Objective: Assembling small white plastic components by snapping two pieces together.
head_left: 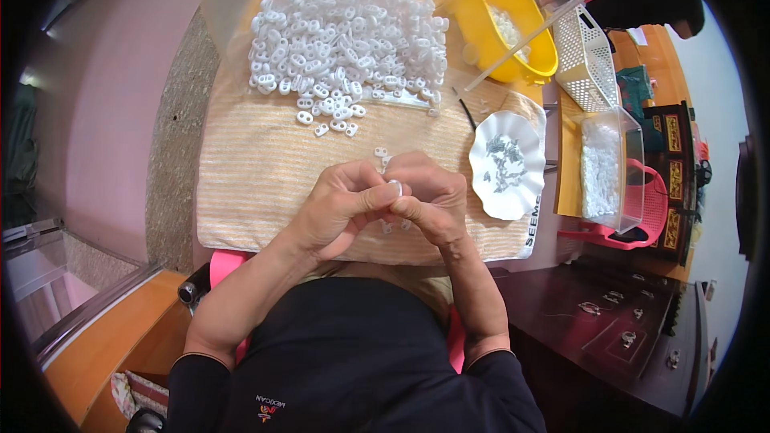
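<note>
A small white oval plastic piece [395,188] is pinched between left hand [346,202] and right hand [429,196], the heap of white plastic pieces [349,40] lying at 12 o'clock.

cloth [257,184] free btwn hands, parts pile [349,40]

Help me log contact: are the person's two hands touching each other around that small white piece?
Touching. The head view shows the left hand and right hand pressed together at the fingertips, pinching the small white piece.
</note>
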